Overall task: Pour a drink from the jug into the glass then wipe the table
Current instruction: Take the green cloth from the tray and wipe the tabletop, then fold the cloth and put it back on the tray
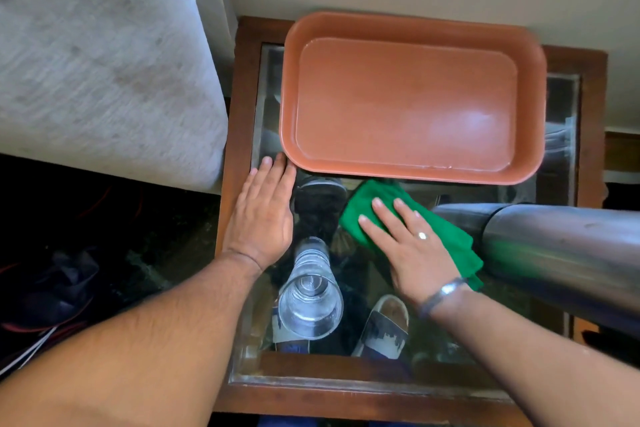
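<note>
Head view, looking down on a glass-topped desk (242, 107) with a dark wooden frame. The right hand (405, 246) lies flat, palm down, on a folded green cloth (453, 243), pressing it against the glass; its grip is spread, fingers straight and slightly apart, not curled around the cloth. A ring shows on one finger and a bracelet (441, 291) on the wrist. The left hand (263, 215) rests flat and open on the left part of the desk, fingertips just beside the near left corner of an orange tray (291, 94); its grip holds nothing. The tray sits at the far side of the desk, and the cloth's far edge lies just beside its near rim. A clear glass (310, 302) stands upright between the two wrists; how full it is cannot be told. A metal jug (561, 250) stands at the right, touching the cloth's right edge. Shoes (384, 326) show through the glass top.
</note>
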`<action>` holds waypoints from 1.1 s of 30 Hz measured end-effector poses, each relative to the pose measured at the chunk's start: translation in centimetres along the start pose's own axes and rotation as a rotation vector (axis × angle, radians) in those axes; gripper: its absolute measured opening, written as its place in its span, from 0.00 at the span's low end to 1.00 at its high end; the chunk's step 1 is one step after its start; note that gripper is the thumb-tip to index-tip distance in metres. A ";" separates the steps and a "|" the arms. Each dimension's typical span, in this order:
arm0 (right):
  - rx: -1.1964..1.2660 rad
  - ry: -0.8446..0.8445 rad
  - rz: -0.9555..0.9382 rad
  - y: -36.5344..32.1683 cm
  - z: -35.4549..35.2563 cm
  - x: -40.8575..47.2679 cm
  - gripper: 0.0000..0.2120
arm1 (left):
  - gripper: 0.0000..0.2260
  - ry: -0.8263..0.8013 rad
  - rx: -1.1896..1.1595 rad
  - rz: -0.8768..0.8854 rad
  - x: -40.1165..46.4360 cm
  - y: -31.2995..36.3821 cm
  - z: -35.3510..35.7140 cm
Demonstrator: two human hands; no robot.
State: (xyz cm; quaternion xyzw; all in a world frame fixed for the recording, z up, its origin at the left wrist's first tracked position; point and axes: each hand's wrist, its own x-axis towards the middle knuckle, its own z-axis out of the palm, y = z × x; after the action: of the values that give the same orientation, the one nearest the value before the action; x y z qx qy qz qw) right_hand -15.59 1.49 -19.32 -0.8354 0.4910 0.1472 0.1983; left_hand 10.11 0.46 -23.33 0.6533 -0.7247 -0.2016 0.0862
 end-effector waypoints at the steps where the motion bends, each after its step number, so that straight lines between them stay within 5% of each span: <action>1: 0.049 0.018 0.038 -0.6 -0.3 1.2 0.44 | 0.27 0.006 0.004 0.005 0.0 0.0 0.0; 7: -0.049 -0.113 -0.167 0.0 3.1 -6.4 0.47 | 0.29 0.018 -0.009 0.000 0.0 0.1 -0.1; 15: 0.238 0.104 0.327 -1.1 0.9 0.1 0.36 | 0.28 0.012 0.022 0.010 0.0 0.2 0.1; 19: 0.031 -0.018 -0.163 -2.3 1.8 -2.6 0.41 | 0.27 0.016 0.042 0.032 0.0 0.0 0.1; 21: -0.016 -0.043 -0.231 -1.8 1.7 -4.6 0.41 | 0.27 0.017 0.056 0.034 0.1 0.3 -0.2; 27: 0.073 -0.092 0.336 -0.7 -1.5 -5.8 0.35 | 0.23 -0.301 0.267 0.017 1.3 2.0 -3.8; 30: 0.076 -0.227 0.428 -0.7 -2.7 -5.0 0.42 | 0.10 -0.367 0.288 0.254 2.7 3.8 -6.7; 33: 0.075 -0.296 0.466 -0.2 -3.9 -3.3 0.28 | 0.16 -0.478 0.203 0.581 4.2 6.7 -7.4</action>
State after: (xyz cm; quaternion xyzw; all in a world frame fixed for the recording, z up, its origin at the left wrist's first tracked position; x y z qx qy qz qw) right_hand -16.75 2.20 -14.43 -0.6613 0.6407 0.2910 0.2598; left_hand 6.31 -4.60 -14.52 0.3607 -0.8953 -0.2427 -0.0968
